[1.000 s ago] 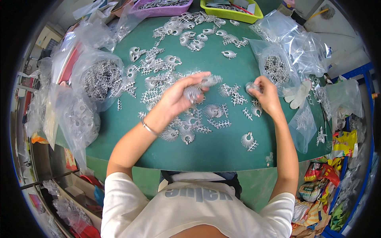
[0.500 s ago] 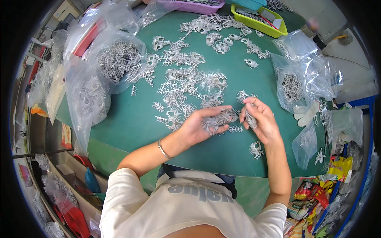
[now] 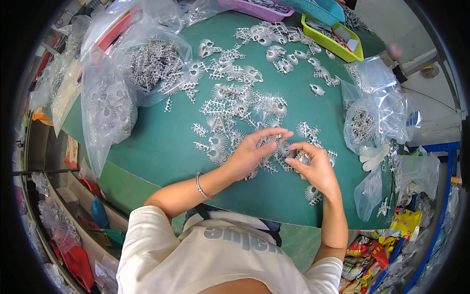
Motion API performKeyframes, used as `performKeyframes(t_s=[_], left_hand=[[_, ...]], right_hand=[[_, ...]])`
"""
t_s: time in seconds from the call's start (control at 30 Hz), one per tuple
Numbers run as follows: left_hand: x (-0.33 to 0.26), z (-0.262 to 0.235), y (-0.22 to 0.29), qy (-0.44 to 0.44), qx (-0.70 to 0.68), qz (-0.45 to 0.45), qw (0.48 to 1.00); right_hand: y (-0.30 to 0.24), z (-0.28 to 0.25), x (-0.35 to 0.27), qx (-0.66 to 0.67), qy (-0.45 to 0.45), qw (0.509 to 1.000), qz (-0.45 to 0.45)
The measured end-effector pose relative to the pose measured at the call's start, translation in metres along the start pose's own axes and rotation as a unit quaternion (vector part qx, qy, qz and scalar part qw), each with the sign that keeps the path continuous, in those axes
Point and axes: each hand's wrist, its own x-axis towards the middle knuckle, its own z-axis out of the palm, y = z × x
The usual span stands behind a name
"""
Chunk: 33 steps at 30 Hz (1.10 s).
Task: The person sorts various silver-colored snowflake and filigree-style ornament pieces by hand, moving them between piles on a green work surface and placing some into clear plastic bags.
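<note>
Grey fan-shaped metal pieces (image 3: 218, 153) and comb-like spiny strips (image 3: 214, 106) lie in a loose spread over a green table. My left hand (image 3: 247, 156) is over the near edge of that spread, fingers stretched and thumb apart. Several fan pieces (image 3: 283, 148) show just beside its fingertips; whether any touches the palm is hard to see. Facing it, my right hand (image 3: 316, 169) pinches a fan-shaped metal piece (image 3: 303, 157) between thumb and fingers. Closer to me, another fan piece with a spiny strip (image 3: 312, 194) lies by my right wrist.
A clear bag of spiny strips (image 3: 154, 63) stands at left beside a bag of fan pieces (image 3: 108, 105). Purple (image 3: 259, 11), blue (image 3: 320, 9) and lime-green (image 3: 334, 40) trays line the back. At right are another clear bag (image 3: 363, 126) and a white glove (image 3: 374, 156).
My hands have come closer together. The fan pieces that lay in my left palm now show around its fingertips, and its fingers are stretched out. The whole view has shifted slightly.
</note>
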Motion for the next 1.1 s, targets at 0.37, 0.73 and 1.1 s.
performKeyframes(t_s=[0.37,0.73,1.1], left_hand=[[-0.009,0.012,0.015,0.077,-0.353,-0.303,0.882],[-0.009,-0.004,0.000,-0.005,-0.364,-0.218,0.905],[-0.010,-0.005,0.003,0.085,-0.437,-0.122,0.887]], right_hand=[[-0.007,0.036,0.023,-0.044,0.122,0.967,-0.218],[0.021,0.024,0.106,-0.349,0.229,0.878,-0.234],[-0.026,0.006,0.050,-0.133,-0.047,0.944,-0.297]])
